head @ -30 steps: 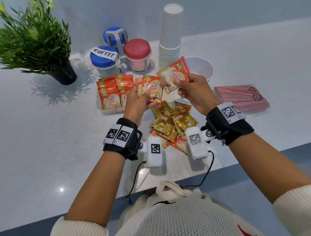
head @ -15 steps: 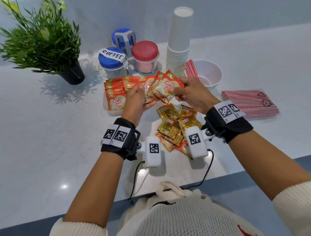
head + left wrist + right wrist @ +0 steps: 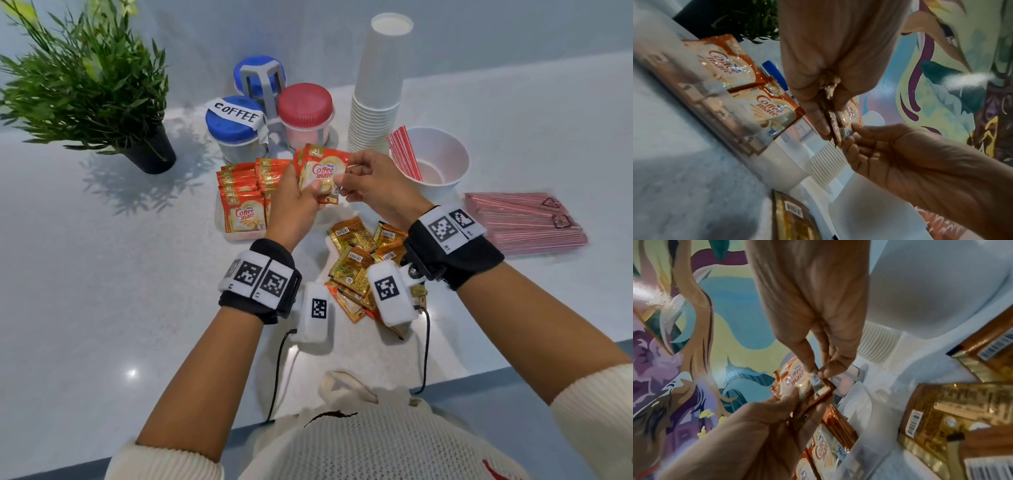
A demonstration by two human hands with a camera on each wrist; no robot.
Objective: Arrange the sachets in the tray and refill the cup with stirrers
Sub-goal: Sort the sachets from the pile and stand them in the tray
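Observation:
Both hands hold a small bundle of orange Coffee mate sachets (image 3: 320,171) upright just above the clear tray (image 3: 222,230). My left hand (image 3: 297,202) grips the bundle's lower left, thumb on the front. My right hand (image 3: 368,181) pinches its right edge between thumb and forefinger; the right wrist view shows that pinch on the sachet corner (image 3: 819,382). More Coffee mate sachets (image 3: 241,202) stand in rows in the tray. Gold sachets (image 3: 356,260) lie in a loose pile on the counter under my wrists. A white cup (image 3: 442,161) at right holds a few red stirrers (image 3: 404,152).
A pack of red stirrers (image 3: 524,219) lies at the far right. A tall stack of paper cups (image 3: 376,92) stands behind the white cup. Three lidded jars in a rack (image 3: 270,106), one labelled COFFEE, and a potted plant (image 3: 92,89) stand at the back left.
My right hand brought its sachets left to the ones in my left hand. Both hands now hold them as one bundle over the tray.

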